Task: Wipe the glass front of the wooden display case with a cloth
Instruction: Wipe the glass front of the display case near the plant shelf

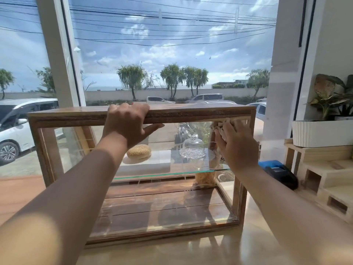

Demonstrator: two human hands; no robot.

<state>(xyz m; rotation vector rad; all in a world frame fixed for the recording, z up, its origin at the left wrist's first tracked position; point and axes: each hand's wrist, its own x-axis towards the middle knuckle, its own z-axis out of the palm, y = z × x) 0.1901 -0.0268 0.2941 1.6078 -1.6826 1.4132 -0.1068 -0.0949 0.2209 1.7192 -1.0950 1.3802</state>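
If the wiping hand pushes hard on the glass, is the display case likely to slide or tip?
Probably not far: the left hand grips the top rail of the display case, seemingly bracing it. Its base looks wide and sits flat on the counter, so tipping seems unlikely. The smooth counter might allow sliding. The right hand presses the cloth high up.

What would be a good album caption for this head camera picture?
Left hand steadies the wooden display case while right hand presses a cloth to its glass front's upper right corner.

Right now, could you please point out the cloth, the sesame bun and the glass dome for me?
cloth (219, 125), head view, bunched edge above the right hand's fingers.
sesame bun (138, 151), head view, middle of its seeded top.
glass dome (193, 145), head view, centre of its clear body.
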